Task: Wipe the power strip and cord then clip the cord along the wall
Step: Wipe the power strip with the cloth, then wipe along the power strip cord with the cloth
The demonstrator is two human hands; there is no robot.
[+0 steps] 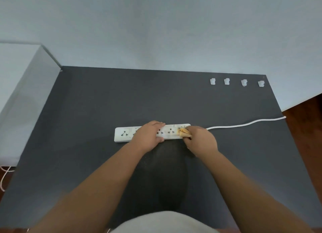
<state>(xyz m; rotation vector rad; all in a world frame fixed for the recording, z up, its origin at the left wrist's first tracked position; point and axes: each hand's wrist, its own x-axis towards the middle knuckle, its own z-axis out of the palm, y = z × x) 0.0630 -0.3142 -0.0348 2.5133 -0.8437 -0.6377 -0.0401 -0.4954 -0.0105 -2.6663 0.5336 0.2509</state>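
power strip (149, 131): a white multi-socket strip is laid flat across the middle of the dark grey worktop (87, 110), its length running left to right; the middle is hidden under the left hand.
left hand (148, 136): it is laid palm down over the centre of the strip, fingers wrapped over the far edge and thumb at the near edge; the grip is closed around the strip body.
right hand (200, 141): it is placed at the strip's right end, fingers curled shut on a small yellowish cloth (183, 132).
cloth: it is bunched up and pressed against the top face of the strip near the cord end.
cord (244, 124): a white cord is seen leaving the right end of the strip, lying on the worktop and running right to the worktop's edge, where it drops out of view.
cable clips (237, 82): four small white clips are set in a row at the far right of the worktop, just beside the pale blue wall (156, 32), well apart from the strip and cord.
white cabinet (20, 93): it is stood against the worktop's left side.
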